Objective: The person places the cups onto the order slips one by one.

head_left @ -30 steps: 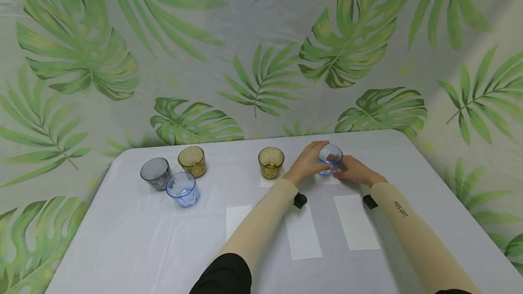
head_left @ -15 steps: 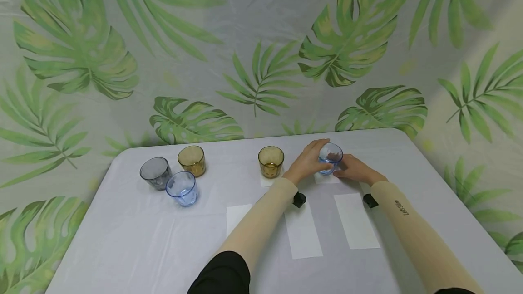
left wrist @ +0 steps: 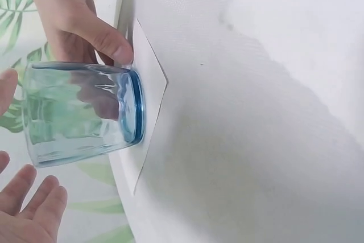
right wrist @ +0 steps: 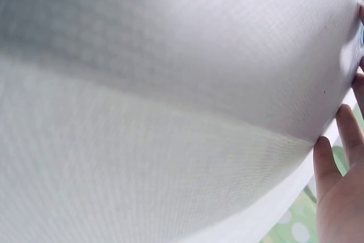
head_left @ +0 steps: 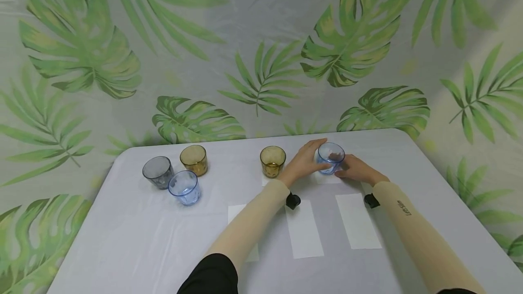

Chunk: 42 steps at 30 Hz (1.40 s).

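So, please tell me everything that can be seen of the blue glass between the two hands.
The blue glass is a see-through, pale blue tumbler, apparently of glass, with a round rim, slightly narrowing walls and a thicker, darker blue base. It looks empty and stands upright on white paper, near the far edge of the table. The right hand holds it low down, fingers showing through the wall; the left hand is beside it, seemingly not touching.

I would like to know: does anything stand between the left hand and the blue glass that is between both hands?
Nothing visible does. The left wrist view shows only an open gap between the left hand and the blue glass; the right hand is on the glass's other side.
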Available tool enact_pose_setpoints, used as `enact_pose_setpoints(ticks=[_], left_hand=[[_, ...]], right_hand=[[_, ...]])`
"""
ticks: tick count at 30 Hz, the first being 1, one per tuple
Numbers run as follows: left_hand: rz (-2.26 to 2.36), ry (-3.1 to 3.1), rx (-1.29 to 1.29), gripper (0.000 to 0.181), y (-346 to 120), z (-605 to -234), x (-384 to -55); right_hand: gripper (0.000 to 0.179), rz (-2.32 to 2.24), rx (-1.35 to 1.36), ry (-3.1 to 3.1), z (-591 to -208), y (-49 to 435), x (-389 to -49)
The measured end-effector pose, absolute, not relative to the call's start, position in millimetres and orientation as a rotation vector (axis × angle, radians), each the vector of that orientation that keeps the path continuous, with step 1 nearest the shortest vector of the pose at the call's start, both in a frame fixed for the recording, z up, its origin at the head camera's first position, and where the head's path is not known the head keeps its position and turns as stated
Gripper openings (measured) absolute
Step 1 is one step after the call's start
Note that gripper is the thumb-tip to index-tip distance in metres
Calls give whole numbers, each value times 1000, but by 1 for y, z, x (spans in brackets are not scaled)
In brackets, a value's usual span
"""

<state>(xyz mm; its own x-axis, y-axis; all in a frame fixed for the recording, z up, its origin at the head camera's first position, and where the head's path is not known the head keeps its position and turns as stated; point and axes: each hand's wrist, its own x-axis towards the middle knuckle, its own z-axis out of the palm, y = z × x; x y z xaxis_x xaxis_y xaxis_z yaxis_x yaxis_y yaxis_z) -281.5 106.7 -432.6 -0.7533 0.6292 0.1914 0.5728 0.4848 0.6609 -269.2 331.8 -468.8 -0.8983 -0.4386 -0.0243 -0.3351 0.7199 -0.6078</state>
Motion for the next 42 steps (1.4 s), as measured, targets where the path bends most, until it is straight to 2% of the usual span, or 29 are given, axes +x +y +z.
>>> enact_pose_setpoints(ticks=[8, 27, 42], left_hand=[[1183, 2577, 1102, 77, 88, -419, -267], [1323, 2476, 1281, 79, 33, -405, -240], [1414, 2522, 1260, 79, -23, -399, -208]], right_hand=[[60, -921, -603, 2743, -468, 331, -270], [72, -852, -331, 2747, -458, 330, -260], [68, -889, -404, 2791, -454, 346, -238]])
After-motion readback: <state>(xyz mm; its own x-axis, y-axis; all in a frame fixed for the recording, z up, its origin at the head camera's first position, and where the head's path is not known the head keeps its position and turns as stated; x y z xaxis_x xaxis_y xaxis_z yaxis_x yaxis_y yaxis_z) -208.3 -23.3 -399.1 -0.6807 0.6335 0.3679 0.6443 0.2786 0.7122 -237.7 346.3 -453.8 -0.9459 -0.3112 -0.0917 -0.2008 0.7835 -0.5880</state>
